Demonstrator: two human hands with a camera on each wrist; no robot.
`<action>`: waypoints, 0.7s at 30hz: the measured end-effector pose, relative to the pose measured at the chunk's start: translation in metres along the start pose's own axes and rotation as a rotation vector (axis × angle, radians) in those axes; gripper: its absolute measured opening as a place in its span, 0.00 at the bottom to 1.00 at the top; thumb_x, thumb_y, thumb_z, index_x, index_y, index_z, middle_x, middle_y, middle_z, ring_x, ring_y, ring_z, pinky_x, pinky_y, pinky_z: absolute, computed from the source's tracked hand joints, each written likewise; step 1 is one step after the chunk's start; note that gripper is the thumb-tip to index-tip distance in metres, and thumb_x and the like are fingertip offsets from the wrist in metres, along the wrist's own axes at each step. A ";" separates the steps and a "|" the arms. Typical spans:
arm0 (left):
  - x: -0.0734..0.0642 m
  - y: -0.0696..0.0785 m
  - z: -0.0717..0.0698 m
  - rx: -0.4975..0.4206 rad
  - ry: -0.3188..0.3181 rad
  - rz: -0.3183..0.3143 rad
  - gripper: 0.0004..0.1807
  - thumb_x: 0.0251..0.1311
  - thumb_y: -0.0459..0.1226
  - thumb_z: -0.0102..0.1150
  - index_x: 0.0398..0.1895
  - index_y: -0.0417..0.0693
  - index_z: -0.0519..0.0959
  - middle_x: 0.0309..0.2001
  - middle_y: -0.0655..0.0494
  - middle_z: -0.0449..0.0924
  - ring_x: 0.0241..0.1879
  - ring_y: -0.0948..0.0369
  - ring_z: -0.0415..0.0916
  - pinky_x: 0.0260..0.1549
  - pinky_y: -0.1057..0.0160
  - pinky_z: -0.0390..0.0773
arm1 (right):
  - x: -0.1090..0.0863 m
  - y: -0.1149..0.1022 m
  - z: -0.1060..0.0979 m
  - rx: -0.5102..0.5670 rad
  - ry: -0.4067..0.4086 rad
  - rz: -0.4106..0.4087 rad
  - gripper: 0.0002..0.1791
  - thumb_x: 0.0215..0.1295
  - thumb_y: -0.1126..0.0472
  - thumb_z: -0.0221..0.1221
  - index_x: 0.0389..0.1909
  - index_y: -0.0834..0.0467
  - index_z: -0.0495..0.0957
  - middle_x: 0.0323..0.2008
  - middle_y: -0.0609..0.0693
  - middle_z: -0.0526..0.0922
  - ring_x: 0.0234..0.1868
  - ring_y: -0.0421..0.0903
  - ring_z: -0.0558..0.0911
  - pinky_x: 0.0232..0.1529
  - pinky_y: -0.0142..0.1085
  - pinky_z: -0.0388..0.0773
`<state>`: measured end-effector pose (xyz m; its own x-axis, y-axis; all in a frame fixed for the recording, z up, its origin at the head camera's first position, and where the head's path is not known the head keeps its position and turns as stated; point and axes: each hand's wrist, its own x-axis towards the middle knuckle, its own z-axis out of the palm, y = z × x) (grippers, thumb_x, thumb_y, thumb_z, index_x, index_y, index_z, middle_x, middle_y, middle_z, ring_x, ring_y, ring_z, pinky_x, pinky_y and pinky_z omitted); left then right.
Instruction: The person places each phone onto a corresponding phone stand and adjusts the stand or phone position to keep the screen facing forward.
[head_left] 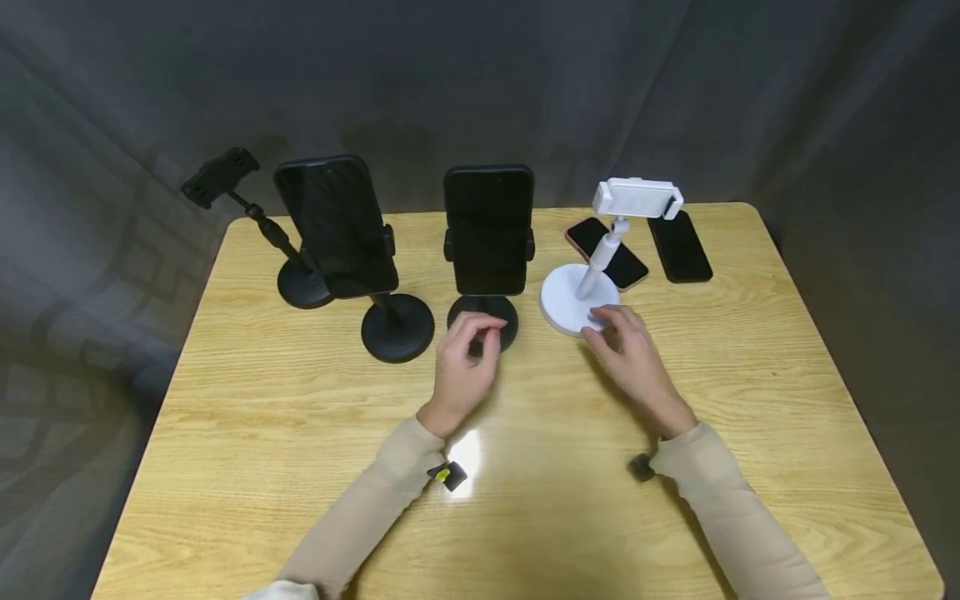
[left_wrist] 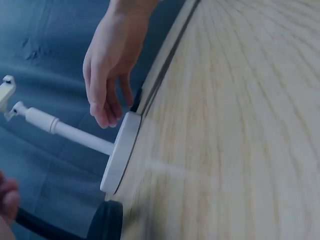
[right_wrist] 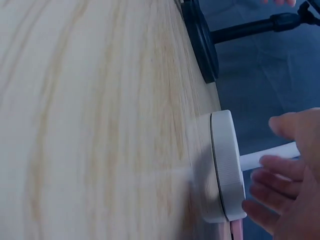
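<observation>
My left hand (head_left: 463, 371) is loosely curled over the round base of the middle black phone stand (head_left: 506, 312), with nothing visible between thumb and fingers. That stand's clamp carries an upright black phone (head_left: 489, 229). At the white phone stand (head_left: 558, 296), my right hand (head_left: 630, 358) hovers by the base with thumb and fingers spread. The right wrist view shows its fingers (right_wrist: 277, 182) beside the white base (right_wrist: 227, 165) and its post. The white clamp (head_left: 637, 198) on top holds no phone.
Left of centre, another black stand (head_left: 397, 329) bears a tilted phone (head_left: 337, 225). Beyond it stands a black stand (head_left: 303, 285) with a bare clamp. A pink-edged phone (head_left: 626, 265) and a black phone (head_left: 681, 248) lie on the wooden table (head_left: 787, 400), before a dark curtain (head_left: 480, 83).
</observation>
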<state>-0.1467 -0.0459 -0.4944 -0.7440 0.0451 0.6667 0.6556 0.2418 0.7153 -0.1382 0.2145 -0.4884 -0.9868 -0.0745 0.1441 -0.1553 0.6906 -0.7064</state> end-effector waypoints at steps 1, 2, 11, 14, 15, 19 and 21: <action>0.000 0.000 0.002 0.026 -0.049 -0.008 0.07 0.66 0.24 0.59 0.41 0.36 0.85 0.41 0.45 0.84 0.40 0.54 0.82 0.42 0.65 0.83 | 0.000 0.001 -0.001 -0.017 -0.006 0.006 0.25 0.75 0.57 0.60 0.64 0.70 0.74 0.64 0.68 0.74 0.66 0.66 0.71 0.68 0.62 0.68; 0.001 0.001 0.004 0.053 -0.097 -0.019 0.06 0.66 0.25 0.60 0.42 0.37 0.85 0.43 0.45 0.84 0.43 0.54 0.82 0.46 0.64 0.83 | 0.000 0.002 -0.001 -0.030 -0.012 0.012 0.27 0.75 0.56 0.60 0.65 0.71 0.72 0.66 0.69 0.72 0.69 0.67 0.68 0.70 0.63 0.65; 0.010 0.002 0.023 0.311 -0.404 -0.052 0.12 0.68 0.35 0.62 0.51 0.41 0.85 0.57 0.47 0.83 0.59 0.52 0.79 0.65 0.58 0.75 | 0.002 0.009 -0.003 -0.095 -0.085 0.062 0.35 0.77 0.52 0.59 0.74 0.70 0.64 0.77 0.66 0.60 0.78 0.67 0.57 0.76 0.64 0.54; 0.013 0.001 0.029 0.349 -0.463 -0.058 0.15 0.69 0.37 0.62 0.55 0.40 0.84 0.60 0.45 0.81 0.62 0.51 0.78 0.66 0.57 0.74 | 0.002 0.010 -0.004 -0.099 -0.095 0.071 0.35 0.77 0.52 0.59 0.74 0.69 0.64 0.78 0.66 0.59 0.78 0.67 0.56 0.76 0.64 0.53; 0.015 0.001 0.032 0.364 -0.482 -0.064 0.16 0.69 0.37 0.63 0.56 0.39 0.83 0.61 0.44 0.80 0.62 0.51 0.77 0.67 0.57 0.74 | 0.002 0.010 -0.004 -0.100 -0.098 0.072 0.35 0.77 0.53 0.59 0.74 0.69 0.63 0.78 0.66 0.59 0.79 0.67 0.56 0.76 0.64 0.53; 0.019 -0.001 0.041 0.442 -0.574 -0.124 0.23 0.70 0.40 0.63 0.63 0.38 0.78 0.68 0.43 0.75 0.67 0.50 0.73 0.69 0.55 0.71 | 0.002 0.011 -0.005 -0.094 -0.110 0.077 0.35 0.77 0.52 0.59 0.75 0.69 0.63 0.78 0.65 0.57 0.79 0.67 0.55 0.76 0.64 0.52; 0.020 -0.001 0.045 0.499 -0.625 -0.152 0.27 0.70 0.43 0.63 0.67 0.38 0.75 0.71 0.43 0.72 0.70 0.50 0.71 0.71 0.55 0.70 | 0.003 0.011 -0.005 -0.092 -0.116 0.079 0.36 0.77 0.52 0.59 0.75 0.69 0.63 0.79 0.65 0.57 0.79 0.67 0.55 0.77 0.64 0.52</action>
<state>-0.1681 -0.0019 -0.4907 -0.8515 0.4739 0.2244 0.5167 0.6859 0.5124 -0.1423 0.2257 -0.4928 -0.9953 -0.0963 0.0063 -0.0776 0.7599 -0.6454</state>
